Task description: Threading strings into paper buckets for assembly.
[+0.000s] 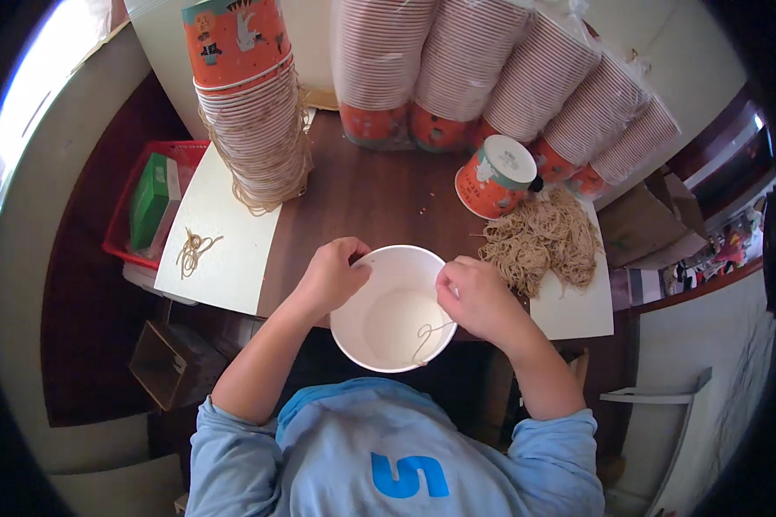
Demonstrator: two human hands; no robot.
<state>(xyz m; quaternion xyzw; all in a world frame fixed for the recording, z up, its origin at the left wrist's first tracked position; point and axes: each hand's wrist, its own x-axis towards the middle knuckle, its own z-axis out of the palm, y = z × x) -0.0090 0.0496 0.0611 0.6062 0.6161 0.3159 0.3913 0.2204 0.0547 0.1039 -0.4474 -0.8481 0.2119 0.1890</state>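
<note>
white paper cup (394, 310), tan string pile (543, 241)

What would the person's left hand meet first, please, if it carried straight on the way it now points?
The left hand points rightward across the white paper cup's open mouth, so it would probably meet the right hand at the opposite rim first, though depth is unclear.

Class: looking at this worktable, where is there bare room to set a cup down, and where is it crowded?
Free: brown tabletop between the tall stringed cup stack and the lone orange cup; also the white card around the loose string. Crowded: string heap, rear bagged stacks.
</note>
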